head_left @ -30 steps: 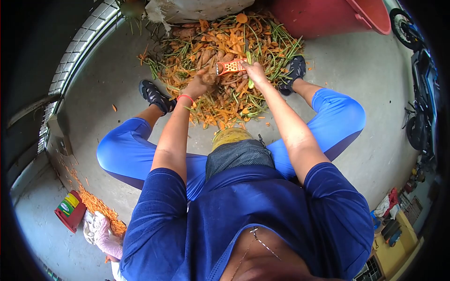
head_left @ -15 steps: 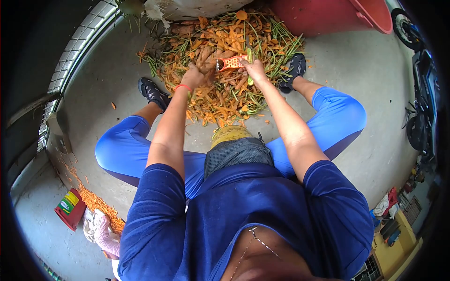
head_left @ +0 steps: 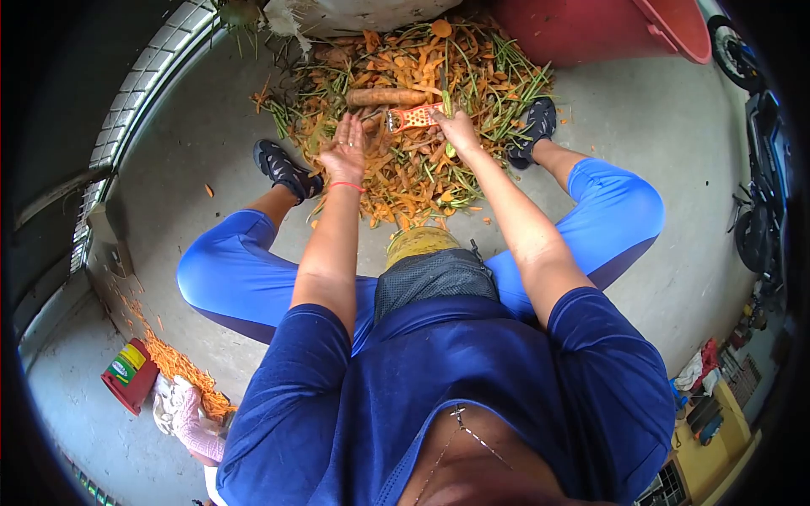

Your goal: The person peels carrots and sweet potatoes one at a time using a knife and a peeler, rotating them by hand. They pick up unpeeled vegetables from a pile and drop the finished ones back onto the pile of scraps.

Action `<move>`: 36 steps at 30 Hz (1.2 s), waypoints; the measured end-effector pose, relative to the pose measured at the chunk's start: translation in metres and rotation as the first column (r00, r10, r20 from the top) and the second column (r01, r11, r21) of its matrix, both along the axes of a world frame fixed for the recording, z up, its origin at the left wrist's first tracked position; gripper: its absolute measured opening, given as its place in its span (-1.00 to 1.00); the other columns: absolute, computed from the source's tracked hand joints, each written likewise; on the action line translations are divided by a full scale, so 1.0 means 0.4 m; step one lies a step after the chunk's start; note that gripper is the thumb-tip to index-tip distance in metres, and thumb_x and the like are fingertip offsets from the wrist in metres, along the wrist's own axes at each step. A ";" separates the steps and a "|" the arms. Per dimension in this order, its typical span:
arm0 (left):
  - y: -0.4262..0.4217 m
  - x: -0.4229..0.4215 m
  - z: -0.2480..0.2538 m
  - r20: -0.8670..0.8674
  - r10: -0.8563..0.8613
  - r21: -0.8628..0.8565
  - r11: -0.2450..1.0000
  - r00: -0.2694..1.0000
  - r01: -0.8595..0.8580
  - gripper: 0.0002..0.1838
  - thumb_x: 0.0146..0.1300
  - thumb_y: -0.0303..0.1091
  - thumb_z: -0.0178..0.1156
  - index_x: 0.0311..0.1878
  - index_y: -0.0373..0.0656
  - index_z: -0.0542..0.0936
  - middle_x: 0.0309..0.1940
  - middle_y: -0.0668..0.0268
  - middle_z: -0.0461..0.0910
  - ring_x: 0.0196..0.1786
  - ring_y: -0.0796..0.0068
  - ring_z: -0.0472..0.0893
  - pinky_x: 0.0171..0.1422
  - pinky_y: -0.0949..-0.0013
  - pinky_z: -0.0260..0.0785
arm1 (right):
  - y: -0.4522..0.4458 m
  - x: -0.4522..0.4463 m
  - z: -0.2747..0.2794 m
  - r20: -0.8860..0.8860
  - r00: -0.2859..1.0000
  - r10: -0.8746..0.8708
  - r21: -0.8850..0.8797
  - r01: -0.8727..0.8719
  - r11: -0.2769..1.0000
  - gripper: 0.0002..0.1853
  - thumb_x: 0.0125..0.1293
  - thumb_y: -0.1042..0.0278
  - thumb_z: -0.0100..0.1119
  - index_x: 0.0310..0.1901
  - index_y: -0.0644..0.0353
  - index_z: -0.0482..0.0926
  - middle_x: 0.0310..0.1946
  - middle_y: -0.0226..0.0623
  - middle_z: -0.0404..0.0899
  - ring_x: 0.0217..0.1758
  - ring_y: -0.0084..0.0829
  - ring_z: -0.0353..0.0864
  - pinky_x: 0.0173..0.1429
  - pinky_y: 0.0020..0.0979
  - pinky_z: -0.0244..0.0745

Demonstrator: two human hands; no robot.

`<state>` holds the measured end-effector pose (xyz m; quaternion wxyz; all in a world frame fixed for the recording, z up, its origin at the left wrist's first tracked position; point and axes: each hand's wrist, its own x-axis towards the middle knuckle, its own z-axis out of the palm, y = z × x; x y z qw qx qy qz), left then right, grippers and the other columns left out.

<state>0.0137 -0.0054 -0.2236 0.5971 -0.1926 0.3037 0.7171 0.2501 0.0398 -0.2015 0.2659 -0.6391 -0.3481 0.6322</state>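
1. We look down on a grey floor [head_left: 666, 211], with a motorbike [head_left: 764, 169] along the right edge and a red tub [head_left: 591, 34] at the top, beside a pale sack [head_left: 354, 15].
2. On the floor in front of us spreads a heap [head_left: 405, 181] of orange peelings and green stalks, with a shoe [head_left: 283, 169] planted at either side of it.
3. Our carrot [head_left: 384, 97] lies crosswise on the heap, just beyond the peeler [head_left: 413, 118].
4. We hold the left hand [head_left: 343, 152] wide, palm turned up and fingers stretched forward; its fingertips are near the carrot's left end. A red band [head_left: 347, 185] circles the wrist.
5. We have the right hand [head_left: 457, 128] closed around the peeler's handle, its holed orange body pointing left. A long green thing shows at that hand; we cannot tell what it is.
6. At lower left we see orange shreds [head_left: 177, 363] beside a red container [head_left: 131, 375].
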 end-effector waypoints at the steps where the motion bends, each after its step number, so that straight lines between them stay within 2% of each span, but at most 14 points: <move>1: 0.001 0.017 -0.024 -0.222 -0.139 -0.132 0.985 0.965 0.112 -0.46 0.44 -0.29 -0.24 0.37 -0.44 0.11 0.27 -0.10 0.36 0.31 0.01 0.40 0.39 0.11 0.35 | -0.004 -0.001 0.005 -0.002 1.000 -0.016 0.000 0.016 1.000 -0.75 0.39 0.22 0.19 -0.15 0.27 0.52 -0.43 -0.32 0.62 -0.50 -0.57 0.58 -0.48 -0.49 0.38; 3: 0.022 0.096 0.021 -0.554 -0.497 -0.486 0.844 0.668 0.225 -0.62 0.43 -0.43 -0.13 0.27 -0.31 0.30 0.17 0.09 0.47 0.18 0.25 0.49 0.20 0.30 0.45 | 0.007 0.013 0.015 0.052 0.998 0.027 -0.034 -0.026 0.999 -0.74 0.38 0.19 0.20 -0.18 0.26 0.53 -0.44 -0.31 0.63 -0.52 -0.57 0.57 -0.47 -0.49 0.39; 4: 0.021 0.085 -0.050 -0.784 -0.590 -0.542 0.803 0.193 0.250 -0.68 0.36 -0.48 0.05 0.17 -0.21 0.42 0.11 0.16 0.51 0.20 0.23 0.47 0.19 0.29 0.40 | 0.011 0.018 0.019 0.051 0.998 0.038 -0.031 -0.036 0.999 -0.74 0.38 0.19 0.21 -0.18 0.26 0.53 -0.43 -0.31 0.63 -0.52 -0.56 0.58 -0.47 -0.50 0.40; 6: 0.048 0.054 0.021 -0.709 -0.498 -0.671 0.694 -0.500 0.261 -0.65 0.28 -0.48 0.12 0.15 -0.15 0.47 0.16 0.13 0.44 0.29 0.17 0.36 0.36 0.17 0.24 | 0.011 0.025 0.022 0.049 0.997 0.056 -0.026 -0.055 0.998 -0.73 0.38 0.18 0.21 -0.17 0.25 0.54 -0.43 -0.31 0.64 -0.52 -0.55 0.59 -0.46 -0.51 0.41; 9: 0.138 0.038 0.024 -0.587 -0.448 -0.741 0.632 -0.675 0.225 -0.51 0.26 -0.37 0.24 0.27 -0.05 0.42 0.24 0.15 0.40 0.34 0.07 0.29 0.41 0.10 0.16 | 0.002 0.021 0.003 0.009 0.999 -0.053 0.002 0.053 0.999 -0.72 0.37 0.16 0.21 -0.16 0.25 0.55 -0.42 -0.32 0.64 -0.50 -0.55 0.61 -0.44 -0.52 0.44; 12: 0.216 0.008 0.033 -0.230 -0.231 -0.898 0.426 -0.945 0.115 -0.21 0.21 0.14 0.24 0.42 0.01 0.25 0.37 0.22 0.29 0.46 0.13 0.19 0.51 -0.09 -0.05 | -0.003 0.030 0.004 0.082 0.996 0.027 -0.009 -0.027 1.000 -0.70 0.39 0.18 0.20 -0.05 0.25 0.50 -0.40 -0.37 0.62 -0.46 -0.58 0.62 -0.42 -0.52 0.47; 15: 0.265 -0.022 0.039 0.008 -0.130 -0.951 0.305 -0.991 -0.048 -0.10 0.15 0.38 0.13 0.45 0.06 0.22 0.37 0.25 0.28 0.47 0.20 0.19 0.50 -0.17 -0.11 | -0.004 0.027 -0.004 0.105 0.994 0.036 -0.007 -0.036 0.999 -0.70 0.41 0.20 0.17 0.00 0.25 0.47 -0.49 -0.35 0.62 -0.53 -0.57 0.58 -0.46 -0.49 0.45; 18: 0.264 -0.006 0.060 0.173 -0.115 -0.949 0.246 -0.978 -0.197 -0.37 0.27 -0.15 0.24 0.40 0.09 0.30 0.43 0.24 0.19 0.48 0.10 0.17 0.52 -0.19 -0.09 | 0.003 0.024 -0.003 0.066 0.997 0.031 0.014 -0.032 0.999 -0.71 0.41 0.20 0.16 0.00 0.23 0.49 -0.57 -0.35 0.62 -0.59 -0.56 0.55 -0.48 -0.47 0.42; 22: 0.211 -0.031 0.113 -0.027 0.033 -0.880 0.474 -0.999 0.039 -0.27 0.16 0.12 0.26 0.38 0.13 0.33 0.38 0.23 0.27 0.45 0.16 0.22 0.52 -0.25 -0.16 | 0.000 0.032 0.021 0.035 0.999 0.007 0.059 -0.009 0.998 -0.70 0.40 0.18 0.18 -0.01 0.22 0.48 -0.55 -0.39 0.61 -0.58 -0.57 0.56 -0.50 -0.48 0.41; 23: 0.206 -0.041 0.128 -0.034 0.081 -0.865 0.497 -0.996 0.070 -0.24 0.13 0.22 0.25 0.34 0.09 0.36 0.20 0.14 0.47 0.30 0.12 0.42 0.42 -0.13 0.12 | 0.001 0.042 -0.012 -0.058 0.998 -0.018 0.040 0.020 0.999 -0.71 0.40 0.17 0.18 -0.04 0.20 0.48 -0.51 -0.39 0.61 -0.56 -0.59 0.58 -0.51 -0.50 0.41; 26: 0.219 -0.033 0.200 -0.196 -0.298 -0.978 0.125 -0.934 0.165 -0.24 0.10 0.23 0.29 0.29 0.03 0.39 -0.07 0.06 0.63 0.05 0.06 0.61 0.17 0.03 0.42 | 0.008 0.032 0.041 -0.069 0.987 -0.148 0.005 0.148 0.989 -0.76 0.39 0.18 0.19 -0.10 0.17 0.50 -0.46 -0.38 0.62 -0.52 -0.59 0.60 -0.53 -0.55 0.37; 27: 0.199 -0.062 0.114 -0.392 -0.292 -0.899 0.324 -0.872 0.295 -0.19 0.01 0.20 0.39 0.22 -0.10 0.41 -0.25 0.02 0.67 -0.16 0.02 0.66 -0.07 0.13 0.50 | 0.013 0.030 0.057 -0.088 0.977 -0.194 -0.024 0.192 0.981 -0.77 0.39 0.19 0.19 -0.11 0.17 0.51 -0.44 -0.38 0.63 -0.49 -0.59 0.61 -0.53 -0.55 0.37; 30: 0.218 -0.088 0.062 -0.260 -0.322 -0.965 0.100 -0.910 0.241 -0.16 -0.08 0.15 0.46 0.18 -0.19 0.44 -0.23 0.01 0.67 -0.15 0.06 0.66 -0.03 0.12 0.48 | 0.022 0.035 0.087 -0.262 0.930 -0.258 0.025 0.274 0.961 -0.76 0.37 0.24 0.22 -0.12 0.22 0.50 -0.38 -0.38 0.64 -0.45 -0.57 0.63 -0.51 -0.54 0.37; 36: 0.191 -0.085 0.247 -0.493 -0.377 -0.861 0.342 -0.784 0.377 -0.29 -0.15 -0.04 0.53 0.03 -0.23 0.50 -0.18 0.07 0.66 -0.12 0.13 0.65 -0.01 0.22 0.46 | 0.095 0.058 0.232 -0.179 0.975 -0.132 0.221 0.171 0.960 -0.74 0.33 0.26 0.26 -0.09 0.26 0.53 -0.26 -0.24 0.67 -0.40 -0.59 0.66 -0.48 -0.60 0.49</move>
